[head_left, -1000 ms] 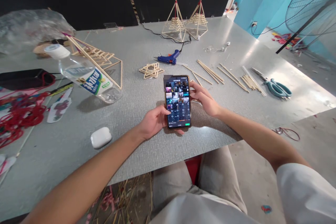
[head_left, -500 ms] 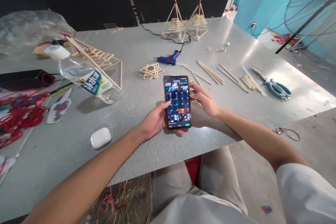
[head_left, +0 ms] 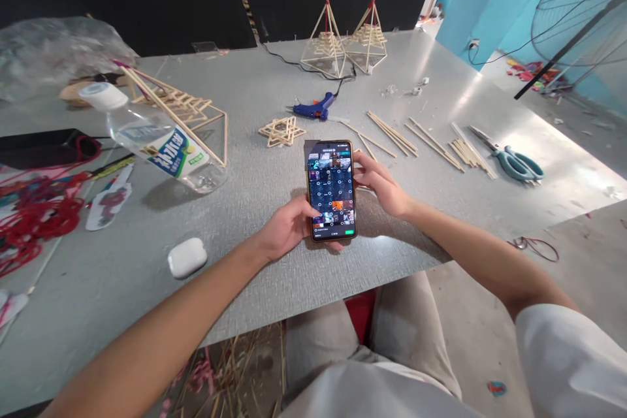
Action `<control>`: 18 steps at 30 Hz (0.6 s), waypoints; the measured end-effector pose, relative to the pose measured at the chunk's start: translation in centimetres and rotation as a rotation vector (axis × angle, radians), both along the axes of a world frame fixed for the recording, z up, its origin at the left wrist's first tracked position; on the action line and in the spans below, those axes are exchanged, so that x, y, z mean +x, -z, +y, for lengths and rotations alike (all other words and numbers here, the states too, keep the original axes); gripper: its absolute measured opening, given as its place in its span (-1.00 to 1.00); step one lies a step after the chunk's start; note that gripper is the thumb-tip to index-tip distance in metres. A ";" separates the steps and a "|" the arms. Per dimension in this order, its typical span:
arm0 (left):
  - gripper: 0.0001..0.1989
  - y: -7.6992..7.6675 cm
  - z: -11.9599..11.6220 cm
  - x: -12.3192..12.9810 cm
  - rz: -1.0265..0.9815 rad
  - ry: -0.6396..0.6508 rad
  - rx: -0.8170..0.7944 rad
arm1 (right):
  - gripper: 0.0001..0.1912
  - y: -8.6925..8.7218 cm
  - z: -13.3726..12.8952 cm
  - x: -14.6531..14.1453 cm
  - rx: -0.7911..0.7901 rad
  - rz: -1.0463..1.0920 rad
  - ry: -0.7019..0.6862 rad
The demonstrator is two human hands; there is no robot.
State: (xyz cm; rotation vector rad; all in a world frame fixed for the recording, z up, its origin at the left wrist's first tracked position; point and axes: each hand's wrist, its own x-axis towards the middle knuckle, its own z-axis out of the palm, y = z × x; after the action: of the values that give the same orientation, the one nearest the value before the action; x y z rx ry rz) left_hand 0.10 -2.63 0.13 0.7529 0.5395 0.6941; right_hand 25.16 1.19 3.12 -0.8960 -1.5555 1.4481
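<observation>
A phone (head_left: 332, 189) with a lit screen of small pictures is held upright above the grey table's front part. My left hand (head_left: 289, 227) grips its lower left side, the thumb over the screen's lower left and fingertips showing beneath the bottom edge. At the phone's right edge, my right hand (head_left: 379, 184) has its fingers bent against the side, partly behind it. Beyond the phone lie a small star-shaped stick piece (head_left: 281, 132) and a blue glue gun (head_left: 314, 108).
On the table (head_left: 264, 189) are a clear bottle (head_left: 161, 144), a stick frame (head_left: 196, 108), a white case (head_left: 187, 257), red cords (head_left: 39, 215), loose sticks (head_left: 392, 134) and scissors (head_left: 519, 163). Two stick pyramids (head_left: 329, 46) stand at the back.
My left thumb has moved down the screen, and the pictures on it have shifted slightly. My right hand stays at the phone's right edge.
</observation>
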 end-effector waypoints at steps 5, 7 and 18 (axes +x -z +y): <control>-0.50 -0.2 -0.1 0.1 0.055 -0.018 0.006 | -0.50 0.2 0.1 0.1 -0.016 0.025 -0.009; -0.56 -0.3 0.0 0.2 0.058 -0.021 -0.007 | -0.51 0.2 0.1 0.1 -0.005 0.019 -0.004; -0.39 0.1 0.4 0.2 -0.004 0.008 -0.003 | -0.58 0.1 -0.3 -0.4 -0.052 0.025 -0.047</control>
State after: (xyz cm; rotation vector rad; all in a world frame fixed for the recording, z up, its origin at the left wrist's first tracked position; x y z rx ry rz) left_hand 0.31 -2.26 0.08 0.7499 0.5336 0.6872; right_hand 24.78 0.86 3.01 -0.8729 -1.5362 1.5339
